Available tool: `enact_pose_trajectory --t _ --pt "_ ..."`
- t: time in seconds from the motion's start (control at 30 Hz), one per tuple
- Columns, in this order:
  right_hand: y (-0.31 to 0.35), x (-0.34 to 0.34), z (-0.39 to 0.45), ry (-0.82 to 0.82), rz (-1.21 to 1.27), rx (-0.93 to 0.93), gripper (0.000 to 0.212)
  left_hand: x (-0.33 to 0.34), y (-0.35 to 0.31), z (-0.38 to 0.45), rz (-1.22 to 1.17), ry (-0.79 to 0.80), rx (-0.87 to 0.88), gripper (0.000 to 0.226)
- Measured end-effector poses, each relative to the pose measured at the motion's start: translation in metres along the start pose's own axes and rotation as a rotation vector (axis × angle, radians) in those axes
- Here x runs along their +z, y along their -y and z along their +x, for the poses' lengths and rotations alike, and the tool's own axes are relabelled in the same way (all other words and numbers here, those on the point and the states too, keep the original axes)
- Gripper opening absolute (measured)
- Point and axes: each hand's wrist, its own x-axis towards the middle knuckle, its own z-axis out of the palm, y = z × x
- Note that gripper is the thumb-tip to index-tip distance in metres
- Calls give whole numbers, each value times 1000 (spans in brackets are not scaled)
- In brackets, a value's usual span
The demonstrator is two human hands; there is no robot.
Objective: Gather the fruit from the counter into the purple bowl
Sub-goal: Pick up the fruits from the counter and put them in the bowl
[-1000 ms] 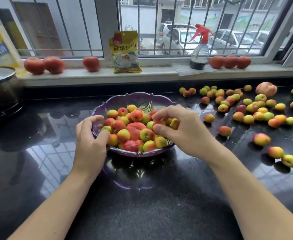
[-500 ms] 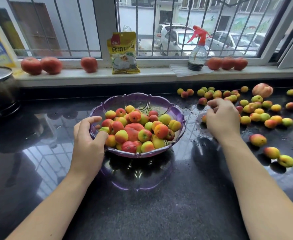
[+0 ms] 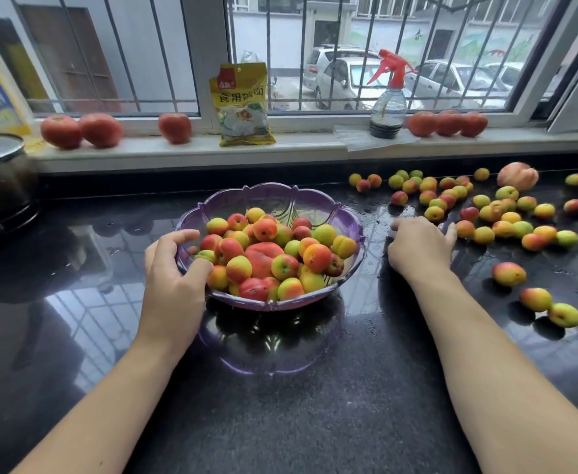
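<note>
The purple bowl (image 3: 314, 203) stands mid-counter, heaped with small red-yellow fruit (image 3: 273, 254). My left hand (image 3: 171, 278) grips its left rim, thumb inside against the fruit and fingers curled over the edge. Just right of the bowl, my right hand (image 3: 417, 249) lies knuckles-up on the wet counter, its fingers curled down over the spot where two loose fruit lay; they are hidden under it. Several loose fruit (image 3: 502, 217) are scattered to the right, along with one bigger peach (image 3: 518, 176) at the back.
The black counter (image 3: 297, 405) is wet and glossy. A dark pot (image 3: 0, 179) sits at the far left. On the windowsill stand tomatoes (image 3: 82, 130), a yellow packet (image 3: 243, 104), a spray bottle (image 3: 388, 107) and more tomatoes (image 3: 448, 123).
My right hand left the bowl, reached right to the loose fruit, then curled over two of them and drew back slightly toward the bowl. My left hand stayed on the rim.
</note>
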Motion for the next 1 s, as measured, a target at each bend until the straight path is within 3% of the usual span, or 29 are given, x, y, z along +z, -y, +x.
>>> enact_pose_trajectory --t 0.13,0.23,0.33,0.43,0.57,0.7,0.83,1.0 --pt "-2 -6 -1 -60 139 -20 28 0 -1 -1 3 -1 -3 32" --pt "8 -37 -14 -219 598 -143 31 3 -1 -1 23 -25 10 36" --pt "30 -76 -48 -149 972 -381 23 6 1 0 65 -56 57 27" --pt "50 -87 -85 52 933 -632 20 9 5 -2 120 -54 90 23" --pt "69 -74 -103 136 650 -794 25 10 3 -4 168 -53 162 37" --pt "71 -68 -104 147 652 -791 31 10 0 -6 189 -44 217 39" --pt "72 -67 -103 3 796 -750 25 8 -1 -5 208 -32 264 39" --pt "54 -70 -82 -211 843 -458 14 6 0 -4 197 -14 289 39"
